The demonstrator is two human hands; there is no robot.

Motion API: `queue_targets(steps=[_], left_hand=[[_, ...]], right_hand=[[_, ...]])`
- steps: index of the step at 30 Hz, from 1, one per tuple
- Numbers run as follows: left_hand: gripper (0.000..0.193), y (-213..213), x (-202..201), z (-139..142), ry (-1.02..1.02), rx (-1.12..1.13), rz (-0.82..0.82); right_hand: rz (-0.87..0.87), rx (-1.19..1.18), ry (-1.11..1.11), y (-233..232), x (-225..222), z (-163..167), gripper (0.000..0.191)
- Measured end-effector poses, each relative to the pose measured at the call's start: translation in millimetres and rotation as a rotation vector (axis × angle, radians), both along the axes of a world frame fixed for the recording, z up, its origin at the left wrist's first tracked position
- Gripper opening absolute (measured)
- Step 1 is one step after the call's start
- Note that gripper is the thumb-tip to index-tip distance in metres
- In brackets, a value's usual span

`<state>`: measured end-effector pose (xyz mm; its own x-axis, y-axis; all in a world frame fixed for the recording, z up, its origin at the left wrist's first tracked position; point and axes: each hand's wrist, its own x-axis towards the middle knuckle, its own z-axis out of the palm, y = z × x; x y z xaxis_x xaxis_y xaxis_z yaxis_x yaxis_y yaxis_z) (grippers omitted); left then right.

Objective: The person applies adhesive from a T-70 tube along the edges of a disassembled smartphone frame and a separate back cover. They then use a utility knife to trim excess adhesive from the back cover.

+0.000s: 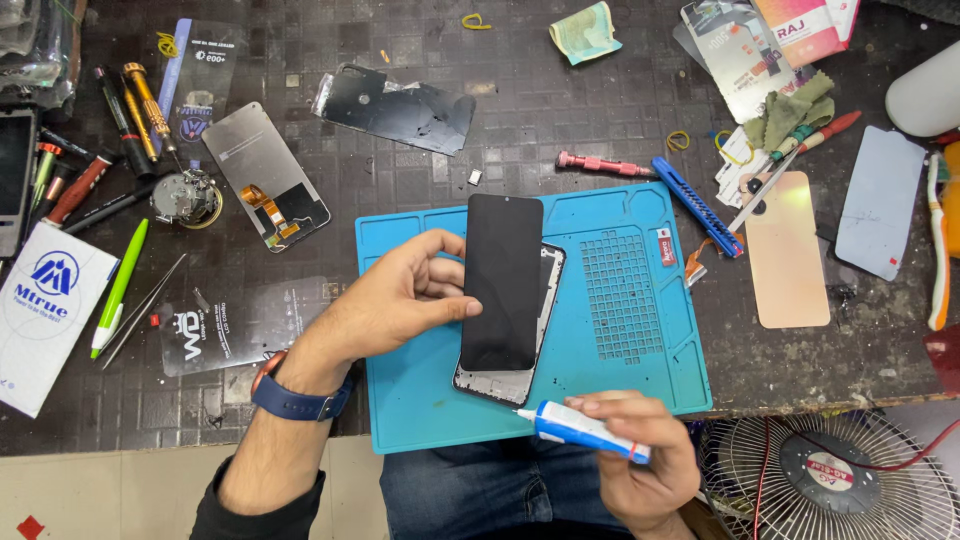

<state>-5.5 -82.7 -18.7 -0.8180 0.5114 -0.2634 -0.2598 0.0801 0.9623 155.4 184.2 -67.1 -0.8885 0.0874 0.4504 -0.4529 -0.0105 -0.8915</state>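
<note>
My left hand (400, 297) grips the left edge of a black phone screen panel (502, 282) and holds it tilted over a phone frame (508, 377) that lies on a blue repair mat (640, 310). My right hand (640, 462) is at the mat's near edge, closed around a small blue and white glue tube (580, 430) whose white nozzle points left, close to the frame's lower corner. A blue watch sits on my left wrist.
A dark work table (560, 110) carries screwdrivers (140, 100), a green pen (118, 290), tweezers (142, 310), a spare display with flex cable (265, 175), a blue utility knife (697, 205), a gold back cover (787, 250) and a white box (45, 310). A fan (830, 480) stands at lower right.
</note>
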Motion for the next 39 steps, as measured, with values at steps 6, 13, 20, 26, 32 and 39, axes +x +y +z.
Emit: queue_targets(steps=[6,13,20,26,32,39], left_hand=[[0.043,5,-3,-3,-0.035,0.073,-0.009],[0.049,11,-3,-8,0.073,0.004,-0.003],[0.053,13,-5,-9,0.072,-0.016,-0.007],[0.054,11,-6,-11,0.061,-0.024,-0.005],[0.051,10,-4,-8,0.090,-0.034,0.000],[0.049,9,-3,-9,0.080,-0.015,-0.011]], right_hand=[[0.152,0.361,0.281,-13,-14,11,0.033],[0.182,0.541,0.459,-22,-30,18,0.030],[0.105,0.545,0.367,-30,-33,16,0.029],[0.096,0.481,0.275,-32,-31,10,0.029],[0.070,0.440,0.201,-34,-30,7,0.029],[0.059,0.408,0.177,-33,-30,8,0.028]])
